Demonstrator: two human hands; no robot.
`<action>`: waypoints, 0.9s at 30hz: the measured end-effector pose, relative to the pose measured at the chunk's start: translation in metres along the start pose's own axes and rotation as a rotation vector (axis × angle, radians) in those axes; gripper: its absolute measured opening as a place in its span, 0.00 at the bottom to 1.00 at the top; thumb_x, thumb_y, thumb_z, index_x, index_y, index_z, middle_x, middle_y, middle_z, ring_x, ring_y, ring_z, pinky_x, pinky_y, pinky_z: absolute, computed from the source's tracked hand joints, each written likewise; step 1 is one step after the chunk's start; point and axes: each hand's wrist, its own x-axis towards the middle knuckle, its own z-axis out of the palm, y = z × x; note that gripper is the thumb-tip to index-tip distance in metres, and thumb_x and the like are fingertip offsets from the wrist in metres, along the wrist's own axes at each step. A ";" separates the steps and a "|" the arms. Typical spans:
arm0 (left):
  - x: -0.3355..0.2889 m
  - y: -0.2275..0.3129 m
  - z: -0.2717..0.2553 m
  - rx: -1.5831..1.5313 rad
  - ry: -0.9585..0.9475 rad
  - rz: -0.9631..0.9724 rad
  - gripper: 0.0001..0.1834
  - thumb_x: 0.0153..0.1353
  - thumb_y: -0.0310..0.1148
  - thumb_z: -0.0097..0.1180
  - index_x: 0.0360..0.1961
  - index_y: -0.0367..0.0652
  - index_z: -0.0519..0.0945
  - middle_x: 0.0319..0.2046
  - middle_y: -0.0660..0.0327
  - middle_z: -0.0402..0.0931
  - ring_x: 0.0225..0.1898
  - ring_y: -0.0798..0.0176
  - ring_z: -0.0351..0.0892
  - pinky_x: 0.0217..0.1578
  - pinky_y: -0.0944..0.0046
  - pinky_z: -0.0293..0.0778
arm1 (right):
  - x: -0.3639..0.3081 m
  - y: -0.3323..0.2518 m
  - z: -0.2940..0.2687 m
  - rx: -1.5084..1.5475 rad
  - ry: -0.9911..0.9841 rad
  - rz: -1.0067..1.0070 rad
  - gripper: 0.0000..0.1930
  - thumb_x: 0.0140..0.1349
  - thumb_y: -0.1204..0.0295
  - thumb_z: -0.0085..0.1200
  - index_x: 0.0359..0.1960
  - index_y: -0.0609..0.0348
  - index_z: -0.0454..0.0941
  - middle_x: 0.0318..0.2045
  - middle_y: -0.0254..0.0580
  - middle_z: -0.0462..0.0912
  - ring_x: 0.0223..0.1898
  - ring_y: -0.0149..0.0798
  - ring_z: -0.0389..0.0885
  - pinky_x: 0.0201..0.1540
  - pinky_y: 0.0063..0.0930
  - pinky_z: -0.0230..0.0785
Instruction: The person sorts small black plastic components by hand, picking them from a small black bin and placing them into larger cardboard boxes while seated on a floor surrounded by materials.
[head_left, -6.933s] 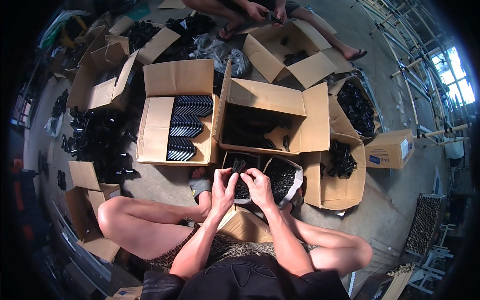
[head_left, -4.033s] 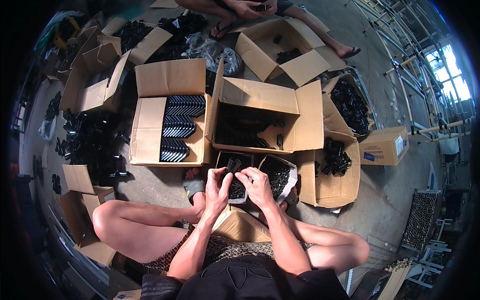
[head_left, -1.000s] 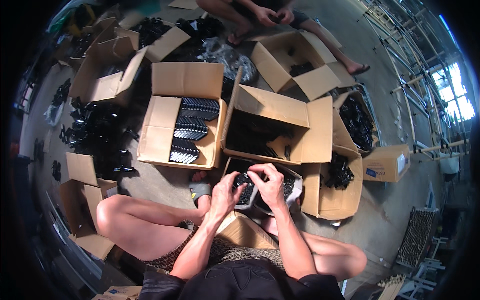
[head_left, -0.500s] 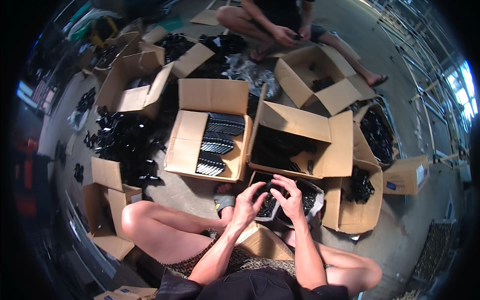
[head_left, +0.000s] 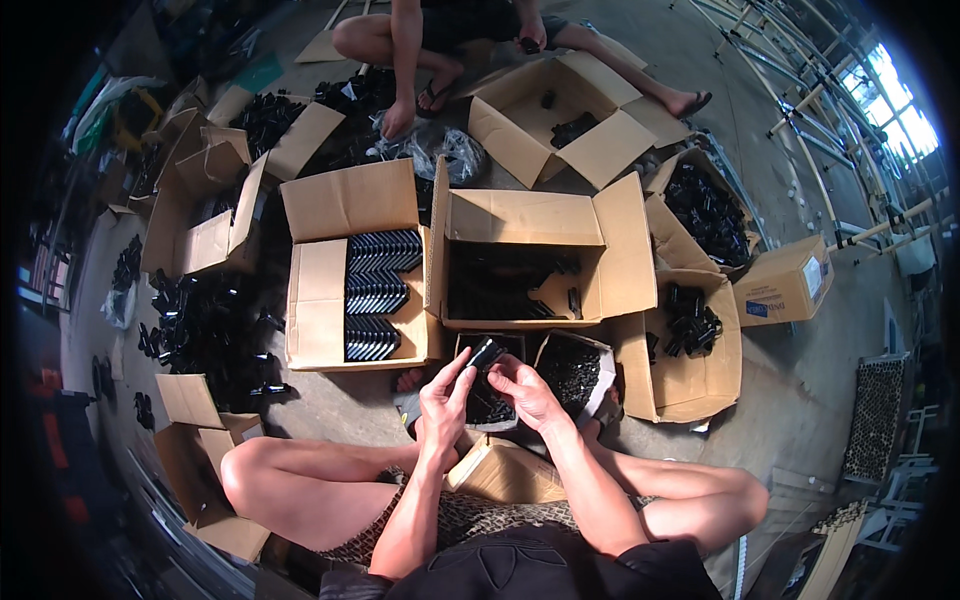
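Note:
Between both hands is a small glossy black plastic part [head_left: 486,354], tilted up above the small boxes. My left hand [head_left: 446,400] grips it from the left with thumb and fingers, and my right hand [head_left: 522,393] pinches its right end. Just beneath are a box of tiny black pieces [head_left: 489,407] and a pale-edged box with more small black pieces [head_left: 574,372]. Beyond my left hand stands a carton [head_left: 318,305] with black parts stacked in neat rows [head_left: 376,290]. To its right, a deeper open carton [head_left: 626,250] holds loose black parts, mostly in shadow.
A carton with black parts [head_left: 678,385] stands at the right, beside a closed carton [head_left: 780,287]. Loose black parts [head_left: 205,325] heap on the floor at left. Opposite sits a co-worker, one hand [head_left: 398,120] by a plastic bag [head_left: 455,155]. Metal racks [head_left: 810,130] line the far right.
My view has shifted, so the cartons appear further left. My hands have turned the black part upright and into plain sight. The co-worker's hands have parted, one reaching down to the plastic bag.

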 end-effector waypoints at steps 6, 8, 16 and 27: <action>0.000 0.005 0.002 0.081 -0.009 0.137 0.18 0.67 0.25 0.58 0.57 0.34 0.79 0.49 0.54 0.82 0.50 0.67 0.80 0.52 0.70 0.73 | 0.001 0.002 0.001 -0.044 -0.011 -0.094 0.16 0.63 0.67 0.66 0.50 0.55 0.79 0.43 0.28 0.82 0.45 0.23 0.76 0.49 0.23 0.68; 0.000 0.004 0.002 0.081 -0.014 0.144 0.18 0.66 0.25 0.58 0.57 0.34 0.79 0.49 0.54 0.82 0.50 0.66 0.80 0.52 0.69 0.73 | 0.001 0.003 -0.001 -0.033 -0.016 -0.082 0.16 0.63 0.66 0.66 0.50 0.55 0.79 0.43 0.28 0.82 0.45 0.23 0.76 0.48 0.23 0.68; 0.000 0.006 -0.002 0.071 -0.041 0.151 0.18 0.67 0.25 0.58 0.57 0.34 0.79 0.49 0.55 0.82 0.49 0.67 0.80 0.51 0.70 0.73 | 0.001 0.003 0.000 -0.065 0.014 -0.066 0.17 0.63 0.66 0.65 0.51 0.55 0.79 0.44 0.27 0.82 0.45 0.23 0.75 0.47 0.22 0.68; 0.005 0.007 0.007 0.080 -0.140 0.037 0.20 0.66 0.28 0.61 0.57 0.33 0.75 0.47 0.57 0.80 0.48 0.67 0.77 0.52 0.68 0.73 | 0.007 0.013 -0.004 -0.536 0.171 -0.323 0.08 0.67 0.76 0.58 0.46 0.65 0.81 0.39 0.29 0.83 0.42 0.21 0.76 0.46 0.20 0.72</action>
